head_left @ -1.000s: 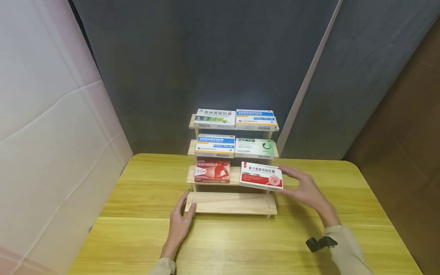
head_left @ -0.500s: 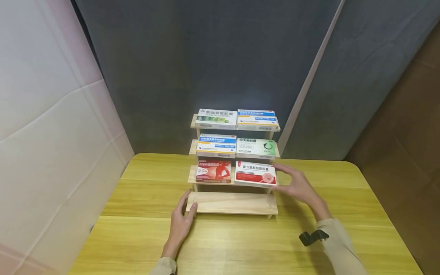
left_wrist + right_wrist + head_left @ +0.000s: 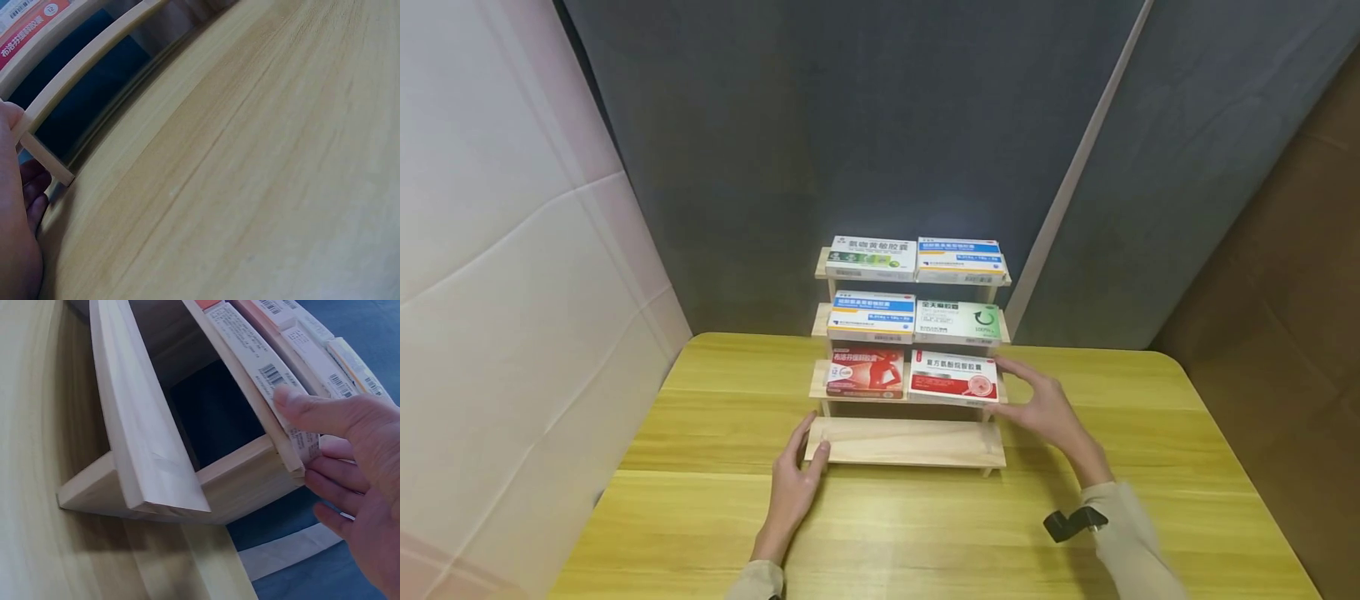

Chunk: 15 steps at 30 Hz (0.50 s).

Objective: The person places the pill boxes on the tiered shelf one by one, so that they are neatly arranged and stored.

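Note:
A four-step wooden display rack (image 3: 906, 442) stands on the table. My left hand (image 3: 793, 483) grips the left end of its lowest step, thumb at the front edge. On the third step down, at the right, lies a white-and-red medicine box (image 3: 953, 377). My right hand (image 3: 1051, 408) holds this box by its right end; in the right wrist view the thumb (image 3: 303, 407) presses its barcoded front side and the other fingers are partly hidden behind the end. Left of it on the same step sits a red medicine box (image 3: 865, 373).
Higher up are a blue-and-white box (image 3: 872, 317) beside a green-and-white box (image 3: 957, 322). The top step bears a white box with green (image 3: 871, 258) and another blue-and-white box (image 3: 960, 260). A grey curtain (image 3: 880, 125) hangs behind the wooden table (image 3: 700, 467).
My right hand has moved left with the white-and-red box, bringing it from jutting past the step's right end, slightly askew, to nearly straight beside the red box. My left hand stays put.

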Tool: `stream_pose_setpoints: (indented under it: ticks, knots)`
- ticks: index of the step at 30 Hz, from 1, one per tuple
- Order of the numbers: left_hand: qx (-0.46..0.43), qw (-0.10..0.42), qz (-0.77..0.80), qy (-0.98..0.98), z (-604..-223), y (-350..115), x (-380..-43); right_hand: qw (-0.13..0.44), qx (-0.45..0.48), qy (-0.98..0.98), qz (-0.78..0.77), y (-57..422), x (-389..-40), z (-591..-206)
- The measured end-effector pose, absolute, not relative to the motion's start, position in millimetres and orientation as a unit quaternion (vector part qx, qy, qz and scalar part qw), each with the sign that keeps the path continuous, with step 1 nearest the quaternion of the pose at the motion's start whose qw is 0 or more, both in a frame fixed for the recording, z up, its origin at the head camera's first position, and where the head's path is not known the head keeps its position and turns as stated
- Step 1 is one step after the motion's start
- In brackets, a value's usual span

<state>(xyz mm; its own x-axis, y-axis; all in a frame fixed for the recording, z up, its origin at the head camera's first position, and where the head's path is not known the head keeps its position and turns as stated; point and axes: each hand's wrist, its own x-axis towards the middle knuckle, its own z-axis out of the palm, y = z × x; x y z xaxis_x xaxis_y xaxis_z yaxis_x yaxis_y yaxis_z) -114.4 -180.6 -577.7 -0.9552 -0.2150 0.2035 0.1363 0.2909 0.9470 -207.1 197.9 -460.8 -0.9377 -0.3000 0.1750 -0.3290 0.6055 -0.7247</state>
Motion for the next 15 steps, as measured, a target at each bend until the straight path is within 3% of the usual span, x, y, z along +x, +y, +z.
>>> stream_pose_setpoints:
  ticks: [15]
  knots:
    - [0.029,0.142,-0.593,-0.792,-578,-185,-111,0.06,0.174,-0.881,0.435,183,-200,-474]
